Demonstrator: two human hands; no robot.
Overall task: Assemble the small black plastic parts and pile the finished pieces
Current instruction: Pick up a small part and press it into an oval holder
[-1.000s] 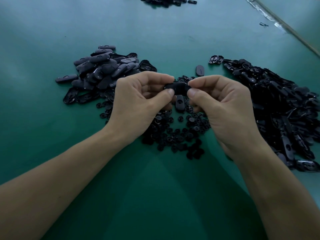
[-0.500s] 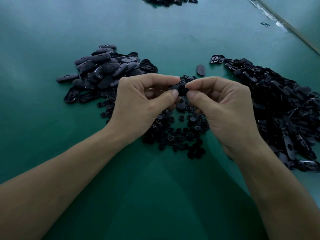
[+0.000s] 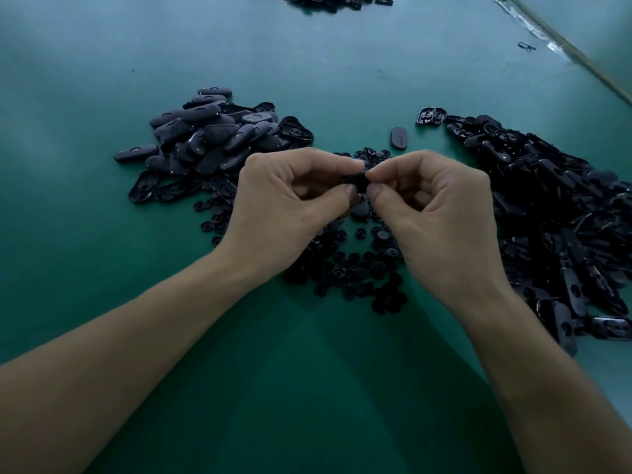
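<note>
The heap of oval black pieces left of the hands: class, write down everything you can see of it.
The heap of oval pieces lies on the green table, beyond and left of the left hand. It holds dozens of elongated ovals with rounded ends, seemingly matt dark plastic. Most lie smooth side up, overlapping at random; a few at the near edge show a hollow, ribbed underside. One stray piece juts out at the left. Small round parts lie against its near edge.

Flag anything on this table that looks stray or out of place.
One oval black part lies alone on the green table, between the left pile and the right pile. A small black scrap sits far off near the table's edge. No damage is visible.
</note>
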